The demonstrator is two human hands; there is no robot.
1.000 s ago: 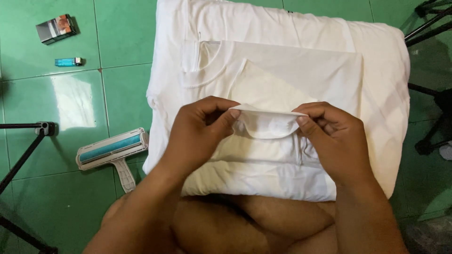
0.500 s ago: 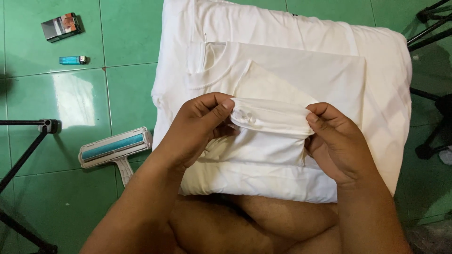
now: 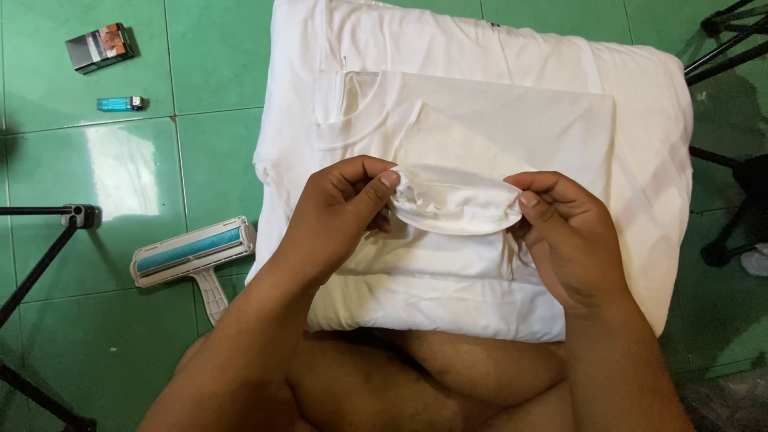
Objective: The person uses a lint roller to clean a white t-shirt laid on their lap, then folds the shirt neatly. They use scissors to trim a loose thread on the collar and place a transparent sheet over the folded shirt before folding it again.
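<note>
A folded white T-shirt (image 3: 480, 120) lies on a white pillow (image 3: 640, 96) on the green tiled floor. Its collar sits at the upper left of the fold. My left hand (image 3: 340, 212) and my right hand (image 3: 564, 232) each pinch one end of a rolled white fold of cloth (image 3: 456, 200), held just above the shirt's near half. The fingers of both hands are closed on the fabric. My bare legs (image 3: 448, 384) are folded under the pillow's near edge.
A lint roller (image 3: 192, 254) with a teal drum lies on the floor left of the pillow. A small box (image 3: 100, 46) and a blue lighter (image 3: 120, 103) lie at the far left. Black tripod legs (image 3: 40, 256) stand at left; another black stand (image 3: 732, 160) stands at right.
The rolled fold of cloth between my hands has shifted slightly away from me and the hands have spread a little. The camera view has shifted slightly.
</note>
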